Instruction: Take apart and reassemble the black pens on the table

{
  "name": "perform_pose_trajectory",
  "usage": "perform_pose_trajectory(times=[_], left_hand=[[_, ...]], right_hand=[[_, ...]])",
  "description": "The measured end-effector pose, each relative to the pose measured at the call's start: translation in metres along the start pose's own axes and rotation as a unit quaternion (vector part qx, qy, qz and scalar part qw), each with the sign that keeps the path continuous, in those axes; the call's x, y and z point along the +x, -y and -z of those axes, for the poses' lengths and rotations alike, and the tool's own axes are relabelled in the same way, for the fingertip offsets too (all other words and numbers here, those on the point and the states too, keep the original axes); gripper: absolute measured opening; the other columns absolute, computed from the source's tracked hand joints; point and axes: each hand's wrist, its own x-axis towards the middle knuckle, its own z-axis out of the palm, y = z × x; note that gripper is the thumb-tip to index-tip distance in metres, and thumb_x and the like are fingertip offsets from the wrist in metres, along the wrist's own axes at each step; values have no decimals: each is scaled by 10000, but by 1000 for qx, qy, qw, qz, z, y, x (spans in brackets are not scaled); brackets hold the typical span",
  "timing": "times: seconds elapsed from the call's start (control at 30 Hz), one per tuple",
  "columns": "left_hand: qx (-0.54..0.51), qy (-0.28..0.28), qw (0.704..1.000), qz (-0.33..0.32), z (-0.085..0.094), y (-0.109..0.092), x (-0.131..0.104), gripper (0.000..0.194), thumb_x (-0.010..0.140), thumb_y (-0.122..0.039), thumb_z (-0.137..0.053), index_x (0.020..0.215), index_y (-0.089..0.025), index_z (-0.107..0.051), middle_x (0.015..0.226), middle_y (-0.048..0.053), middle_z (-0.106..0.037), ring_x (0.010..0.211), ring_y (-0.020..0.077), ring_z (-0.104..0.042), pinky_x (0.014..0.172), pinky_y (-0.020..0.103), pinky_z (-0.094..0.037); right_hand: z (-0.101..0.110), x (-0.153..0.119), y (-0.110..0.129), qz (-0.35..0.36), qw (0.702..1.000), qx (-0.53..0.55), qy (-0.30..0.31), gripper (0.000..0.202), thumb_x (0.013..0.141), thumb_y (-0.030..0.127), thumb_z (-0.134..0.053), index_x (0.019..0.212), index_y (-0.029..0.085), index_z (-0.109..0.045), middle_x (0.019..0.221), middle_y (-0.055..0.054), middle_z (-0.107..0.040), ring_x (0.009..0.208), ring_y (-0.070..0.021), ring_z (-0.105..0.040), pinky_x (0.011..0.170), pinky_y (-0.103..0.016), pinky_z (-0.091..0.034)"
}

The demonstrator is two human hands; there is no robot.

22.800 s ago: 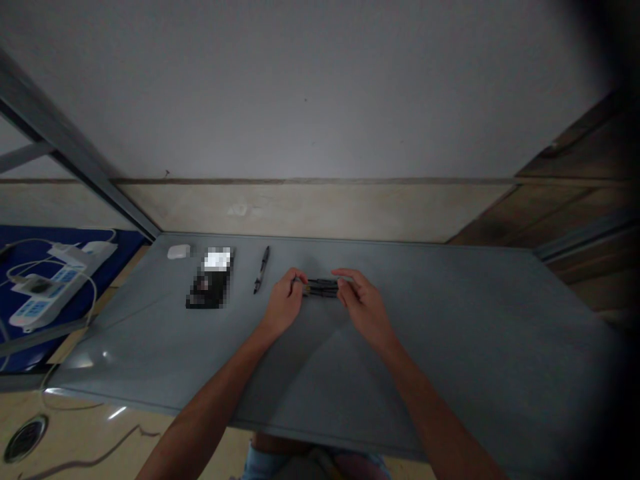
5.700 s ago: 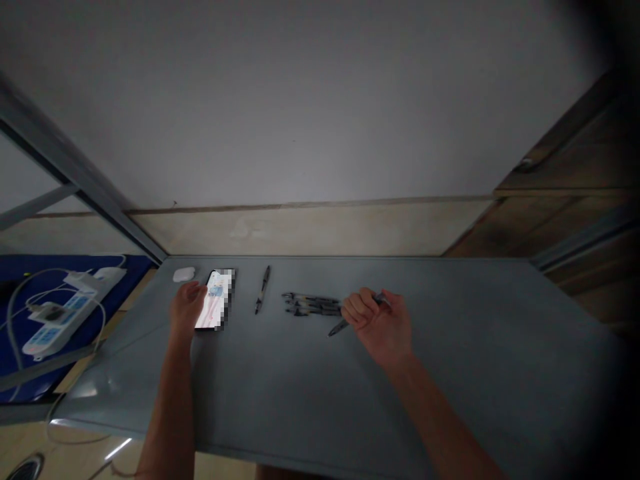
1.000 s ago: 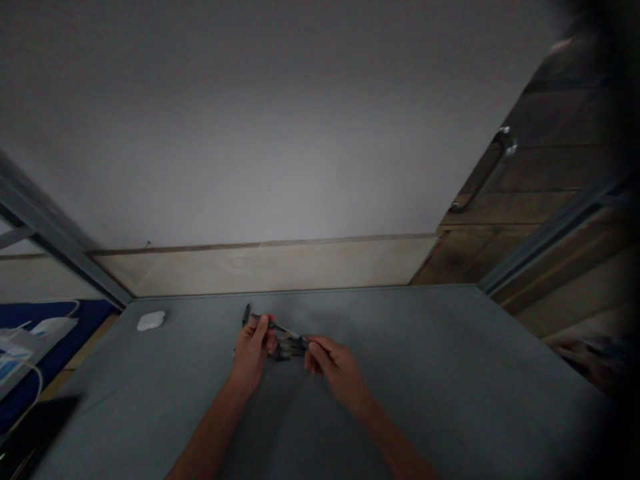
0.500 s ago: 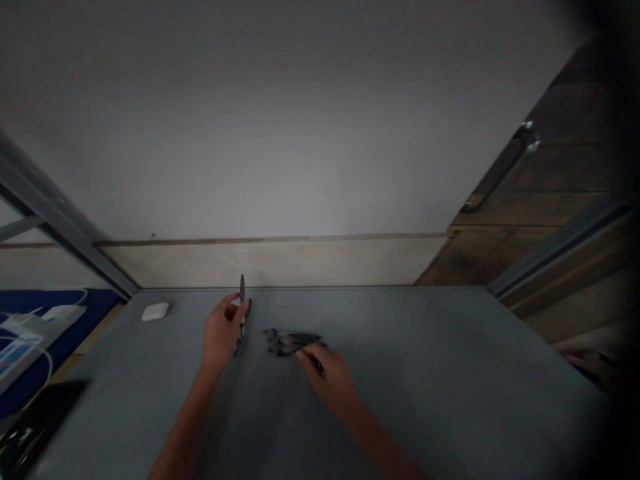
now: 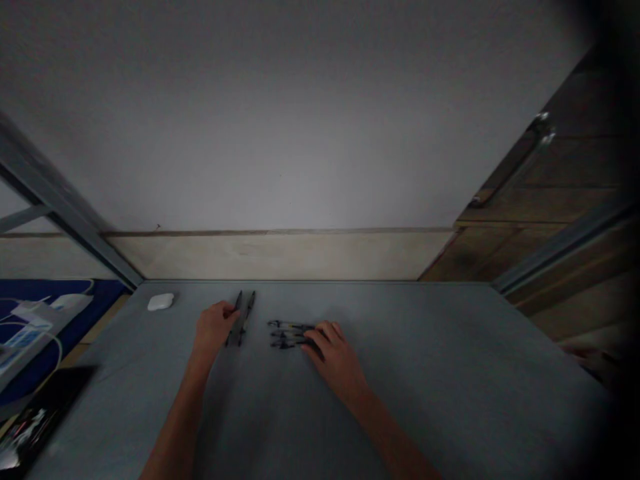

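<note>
My left hand [image 5: 216,327] is left of centre, thumb and fingers closed on a dark pen [image 5: 239,300] that lies at or just above the grey table. A second dark pen [image 5: 247,318] lies close on its right, roughly parallel, pointing away from me. My right hand [image 5: 336,353] is curled over the right ends of a small group of pens [image 5: 287,335], which lie side by side across the table. Its fingers and thumb are bent round those ends and hide them.
A white earbud case [image 5: 161,302] sits at the table's back left. At the left edge are a dark tray-like object [image 5: 65,393] with items in it and a white power strip [image 5: 30,340] with cables on blue cloth. A pale wall [image 5: 280,257] stands behind the table [image 5: 450,373].
The pen in my left hand has gone from upright to lying beside the other pen. My right hand has shifted slightly over the group, whose pens are now more spread apart.
</note>
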Motion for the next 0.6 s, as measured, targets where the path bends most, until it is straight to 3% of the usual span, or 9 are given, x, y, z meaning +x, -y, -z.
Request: perform_pose_trajectory(times=[0.1, 0.2, 0.3, 0.37, 0.47, 0.6], left_hand=[[6, -15, 1000, 0, 4, -4, -3, 198, 839, -359, -583, 864, -183, -672, 855, 80, -719, 808, 225, -663, 701, 298, -444], [34, -85, 996, 5, 8, -19, -9, 270, 891, -395, -499, 887, -181, -665, 840, 82, -700, 770, 220, -649, 682, 301, -438], [33, -132, 988, -68, 9, -44, -20, 325, 941, -398, -408, 908, -185, -652, 848, 64, -676, 735, 180, -627, 689, 281, -436], [25, -107, 980, -165, 5, -61, -31, 308, 949, -386, -406, 932, -194, -646, 851, 49, -664, 753, 169, -615, 703, 273, -436], [16, -22, 947, -319, -7, -83, -48, 273, 946, -362, -434, 903, -198, -648, 872, 51, -653, 866, 177, -600, 790, 288, -440], [16, 32, 907, -420, -28, -98, -63, 273, 876, -446, -555, 966, -202, -638, 923, 53, -639, 962, 204, -567, 883, 341, -433]], right_hand=[[3, 1, 1, 16, 1000, -25, 8, 146, 852, 229, -635, 997, 243, -646, 990, -75, -573, 950, -245, -523, 856, -402, -462], [5, 1, 2, 39, 999, -32, 13, 95, 842, 204, -642, 926, 246, -659, 968, -71, -576, 933, -245, -526, 832, -400, -458], [5, 2, 1, 47, 998, -40, 12, 92, 828, 201, -660, 912, 240, -662, 971, -70, -582, 929, -246, -530, 815, -400, -455], [3, 2, 0, 41, 998, -47, 16, 108, 816, 201, -676, 917, 239, -665, 980, -70, -585, 938, -247, -532, 809, -398, -456], [0, 1, -2, 33, 998, -55, 20, 130, 809, 183, -684, 925, 239, -672, 994, -73, -592, 962, -250, -528, 814, -396, -453], [-2, 1, -3, 38, 998, -51, 10, 127, 855, 170, -622, 954, 237, -666, 1049, -83, -606, 996, -250, -522, 831, -398, -444]])
